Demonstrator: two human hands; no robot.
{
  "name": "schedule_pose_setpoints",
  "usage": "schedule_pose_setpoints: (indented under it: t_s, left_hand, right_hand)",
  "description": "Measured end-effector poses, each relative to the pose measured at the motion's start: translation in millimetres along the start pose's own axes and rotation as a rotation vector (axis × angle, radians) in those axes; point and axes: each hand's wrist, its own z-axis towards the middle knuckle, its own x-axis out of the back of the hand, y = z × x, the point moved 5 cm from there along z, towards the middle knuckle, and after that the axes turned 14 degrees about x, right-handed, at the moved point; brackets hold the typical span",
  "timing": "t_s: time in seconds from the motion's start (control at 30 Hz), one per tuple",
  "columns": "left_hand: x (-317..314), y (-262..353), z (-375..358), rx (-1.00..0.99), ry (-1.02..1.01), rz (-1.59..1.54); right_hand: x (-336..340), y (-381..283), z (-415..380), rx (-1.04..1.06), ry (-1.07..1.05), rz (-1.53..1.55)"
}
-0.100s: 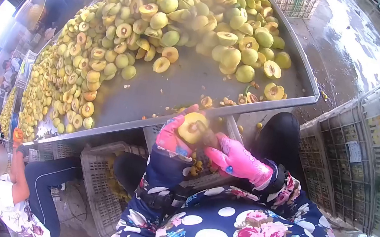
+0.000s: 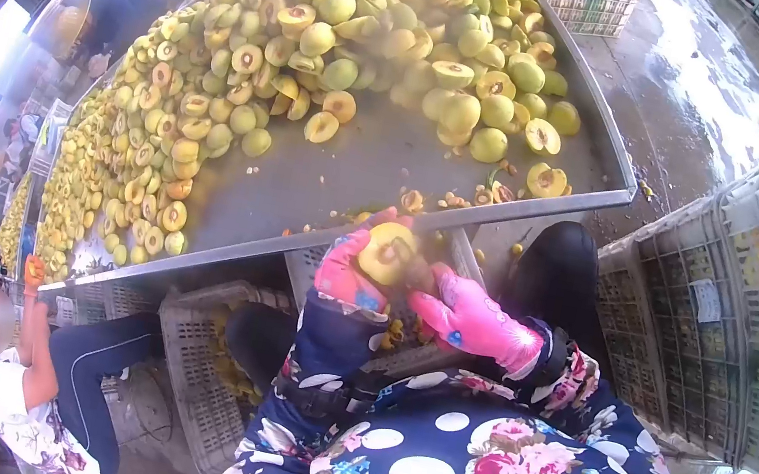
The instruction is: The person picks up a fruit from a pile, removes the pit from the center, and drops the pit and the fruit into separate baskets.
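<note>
My left hand (image 2: 355,271), in a pink glove, holds a halved yellow fruit (image 2: 387,253) with its cut face showing, just below the metal table's edge. My right hand (image 2: 477,319), also in a pink glove, is closed beside the fruit; what its fingers hold is too blurred to name. Beyond them, many green-yellow fruits (image 2: 317,39), whole and halved, are heaped on the metal table (image 2: 311,164). Small pits and scraps (image 2: 413,202) lie along the table's near edge.
Below the table is a plastic crate (image 2: 202,378) with fruit in it. Stacked crates (image 2: 726,288) of fruit stand at the right, and another crate stack (image 2: 583,4) is behind the table. A person (image 2: 20,377) sits at the lower left.
</note>
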Motion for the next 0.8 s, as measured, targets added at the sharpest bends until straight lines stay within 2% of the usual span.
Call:
schedule_pose_setpoints:
  t_s: [0.17,0.27,0.37,0.47,0.57,0.67,0.77,0.8]
  left_hand:
    - [9.7,-8.7,3.0,-0.107,0.11,0.038]
    - [-5.6,-17.0,-1.2,-0.189,0.372,0.053]
    - [-1.4,-17.7,-1.6,-0.172,0.378,0.091]
    - [22.5,-16.7,7.7,-0.187,0.374,0.214]
    - [30.2,-17.4,9.7,-0.195,0.389,0.284]
    - [30.4,-17.9,8.6,-0.221,0.336,0.278]
    - [30.2,-20.4,8.1,-0.239,0.162,0.205]
    - [33.5,-21.5,7.4,-0.236,0.186,0.262]
  right_hand:
    - [-12.1,12.0,3.3,0.113,0.067,-0.143]
    - [-25.0,42.2,5.4,0.319,0.14,-0.221]
    - [-27.8,58.8,7.7,0.202,0.007,-0.145]
    - [-20.1,42.0,7.7,0.046,-0.133,-0.187]
    - [-30.4,68.6,12.0,0.166,-0.146,-0.151]
    - [-21.9,33.7,8.4,-0.168,-0.281,0.215]
    - [-23.2,35.6,3.5,-0.287,-0.315,0.434]
    - [-24.0,34.9,2.5,-0.322,-0.337,0.491]
